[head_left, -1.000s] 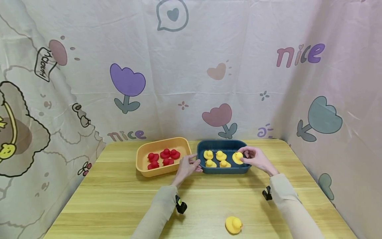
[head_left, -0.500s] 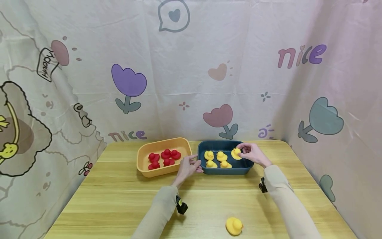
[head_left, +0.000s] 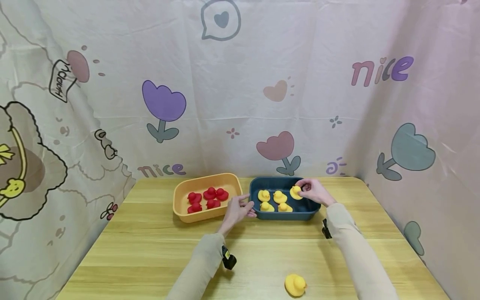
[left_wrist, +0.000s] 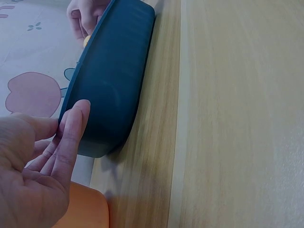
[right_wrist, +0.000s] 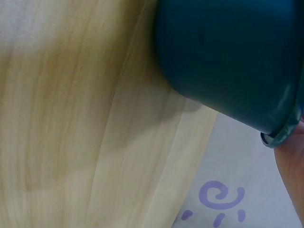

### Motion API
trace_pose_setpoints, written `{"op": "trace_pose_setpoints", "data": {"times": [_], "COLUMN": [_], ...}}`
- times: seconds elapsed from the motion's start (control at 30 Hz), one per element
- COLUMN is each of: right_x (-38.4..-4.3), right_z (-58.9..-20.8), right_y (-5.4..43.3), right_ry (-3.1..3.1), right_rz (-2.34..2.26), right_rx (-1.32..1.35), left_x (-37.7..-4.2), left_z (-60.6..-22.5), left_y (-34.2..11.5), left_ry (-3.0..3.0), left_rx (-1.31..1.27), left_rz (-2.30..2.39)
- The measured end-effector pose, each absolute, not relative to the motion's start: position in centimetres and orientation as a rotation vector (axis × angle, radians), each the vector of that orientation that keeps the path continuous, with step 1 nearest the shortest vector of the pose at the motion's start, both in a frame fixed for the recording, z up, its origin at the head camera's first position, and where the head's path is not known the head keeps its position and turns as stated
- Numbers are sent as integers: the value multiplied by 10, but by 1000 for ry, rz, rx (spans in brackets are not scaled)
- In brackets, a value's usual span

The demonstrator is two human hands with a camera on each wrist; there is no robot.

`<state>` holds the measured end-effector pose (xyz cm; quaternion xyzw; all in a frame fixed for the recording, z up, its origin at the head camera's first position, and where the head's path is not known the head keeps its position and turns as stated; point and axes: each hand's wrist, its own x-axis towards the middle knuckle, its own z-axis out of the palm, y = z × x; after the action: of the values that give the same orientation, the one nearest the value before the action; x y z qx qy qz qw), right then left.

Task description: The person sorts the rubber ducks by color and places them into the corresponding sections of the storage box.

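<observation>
In the head view my left hand [head_left: 237, 209] is at the left end of a dark blue tray [head_left: 285, 215]. The left wrist view shows its thumb and fingers [left_wrist: 71, 135] pinching the tray's rim. Over the tray's back right part, my right hand [head_left: 316, 191] holds a yellow rubber duck [head_left: 296, 192] by its side. Several more yellow ducks [head_left: 279, 197] sit in the tray's left and middle. From the right wrist, the tray's outer wall [right_wrist: 223, 57] hides the duck and most of the hand.
To the left stands an orange-yellow tray [head_left: 180, 214] with several red rubber ducks [head_left: 210, 193] inside. A lone yellow duck [head_left: 295, 285] lies near the front of the wooden table [head_left: 150, 258]. A patterned curtain [head_left: 225, 83] closes off the back and both sides.
My right hand has moved left and slightly back with the yellow duck, farther over the blue tray. My left hand has kept its place at the tray's left end.
</observation>
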<state>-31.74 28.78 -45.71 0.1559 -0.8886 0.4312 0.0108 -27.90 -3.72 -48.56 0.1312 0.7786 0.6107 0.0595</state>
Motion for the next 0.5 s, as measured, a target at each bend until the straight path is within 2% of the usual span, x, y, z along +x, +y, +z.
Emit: {"op": "trace_pose_setpoints", "data": {"times": [0.5], "right_x": [-328], "right_z": [-462], "right_y": [284], "right_ry": [-2891], "right_rz": [1121], "right_rx": [577], "left_x": [-278], "left_z": [-484], "left_y": [-37], "left_ry": [2390], "left_rx": [417], "left_rz": [1831]}}
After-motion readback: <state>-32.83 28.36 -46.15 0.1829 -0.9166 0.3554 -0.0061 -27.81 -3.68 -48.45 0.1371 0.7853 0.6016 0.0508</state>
